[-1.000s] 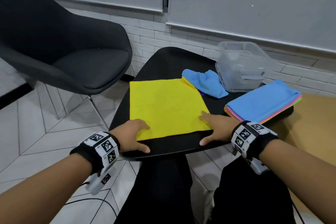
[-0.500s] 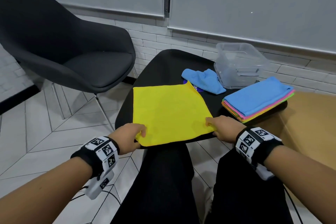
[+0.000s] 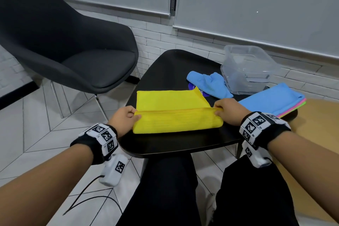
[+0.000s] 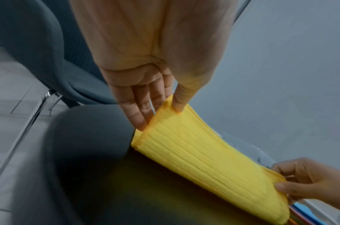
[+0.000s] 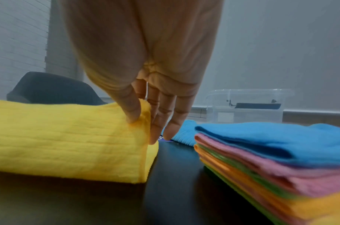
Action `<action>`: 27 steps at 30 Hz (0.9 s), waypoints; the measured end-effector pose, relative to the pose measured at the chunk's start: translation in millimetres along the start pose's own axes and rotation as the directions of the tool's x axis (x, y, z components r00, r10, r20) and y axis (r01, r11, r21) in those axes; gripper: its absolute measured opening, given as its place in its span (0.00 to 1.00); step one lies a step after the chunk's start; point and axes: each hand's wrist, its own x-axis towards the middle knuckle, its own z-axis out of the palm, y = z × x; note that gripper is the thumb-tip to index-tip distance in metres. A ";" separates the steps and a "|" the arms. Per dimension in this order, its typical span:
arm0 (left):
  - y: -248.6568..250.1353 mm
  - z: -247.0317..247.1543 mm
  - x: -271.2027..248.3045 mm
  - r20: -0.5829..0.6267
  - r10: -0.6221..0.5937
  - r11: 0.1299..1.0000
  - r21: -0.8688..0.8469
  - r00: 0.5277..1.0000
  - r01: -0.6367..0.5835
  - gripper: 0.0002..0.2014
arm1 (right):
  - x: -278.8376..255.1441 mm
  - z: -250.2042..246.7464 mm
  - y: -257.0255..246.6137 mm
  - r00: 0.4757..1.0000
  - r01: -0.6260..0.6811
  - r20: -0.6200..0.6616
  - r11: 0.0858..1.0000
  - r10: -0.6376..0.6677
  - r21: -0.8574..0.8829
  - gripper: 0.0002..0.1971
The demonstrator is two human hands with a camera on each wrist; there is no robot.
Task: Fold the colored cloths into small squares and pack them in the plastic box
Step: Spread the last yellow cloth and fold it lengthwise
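Pinching the lifted near edge of the yellow cloth (image 3: pixel 176 115) at its two corners, the left hand (image 3: pixel 122 118) and the right hand (image 3: pixel 229 109) hold that edge raised over the half that lies flat on the black table (image 3: pixel 174 66). In the left wrist view the thumb presses the hem against the fingers (image 4: pixel 138 106), which lie close together and nearly straight. In the right wrist view the thumb squeezes the corner against the fingers (image 5: pixel 159 121), also held together and pointing down to the tabletop.

The yellow cloth is a ribbed, soft weave with a stitched hem, and it bends in a rounded roll along the near side. Beyond it a crumpled blue cloth (image 3: pixel 209 84) partly covers a round purple sticker (image 3: pixel 199 91) with white lettering too small to read. The clear plastic box (image 3: pixel 247 69), rectangular with rounded corners, stands at the far right of the table, just behind the blue cloth; a pale label on its wall cannot be read. Beside it lies a flat stack of cloths (image 3: pixel 271 100), blue on top, with pink, green and orange layers beneath.

Both wrists wear black bands (image 3: pixel 102 137) carrying square black-and-white coded markers. A dark grey upholstered chair (image 3: pixel 73 42) stands to the left.
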 end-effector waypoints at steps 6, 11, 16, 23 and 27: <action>-2.3 9.2 36.1 -0.145 -0.080 0.990 0.106 0.986 0.096 0.09 | 40.9 7.1 -1.0 0.998 -0.049 -0.028 0.997 0.051 0.057 0.11; -6.7 13.5 59.7 -0.200 -0.130 0.956 0.235 0.971 0.176 0.08 | 67.0 14.5 2.4 0.997 -0.082 0.006 0.995 0.082 0.054 0.12; -7.8 15.4 68.1 -0.209 -0.134 0.917 0.343 0.969 0.202 0.07 | 78.5 21.1 3.9 0.993 -0.116 0.021 0.993 0.116 0.011 0.11; -4.5 21.4 64.2 -0.227 -0.094 0.855 0.481 0.969 0.195 0.09 | 71.8 33.0 -2.1 0.991 -0.130 -0.005 0.988 0.130 -0.088 0.20; 5.9 25.4 59.3 -0.217 -0.068 0.824 0.538 0.974 0.178 0.14 | 56.4 40.7 -27.9 0.989 -0.113 -0.120 0.953 0.081 -0.282 0.21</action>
